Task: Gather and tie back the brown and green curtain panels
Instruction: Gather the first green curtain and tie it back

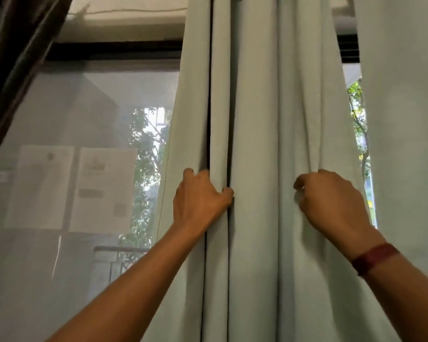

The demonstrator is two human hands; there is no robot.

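Note:
A pale green curtain panel (257,119) hangs in bunched vertical folds in the middle of the head view. My left hand (199,197) grips the folds on its left side. My right hand (331,201) is closed on the folds on its right side, a dark red band on that wrist. The two hands are level, with about a hand's width of cloth between them. A brown curtain panel (13,58) hangs at the top left corner, apart from both hands.
A sheer white net curtain (72,169) covers the window on the left; papers and trees show through it. A second pale green panel (405,119) hangs at the right, with a narrow gap (361,144) of window between the two. A dark rail (114,49) runs across the top.

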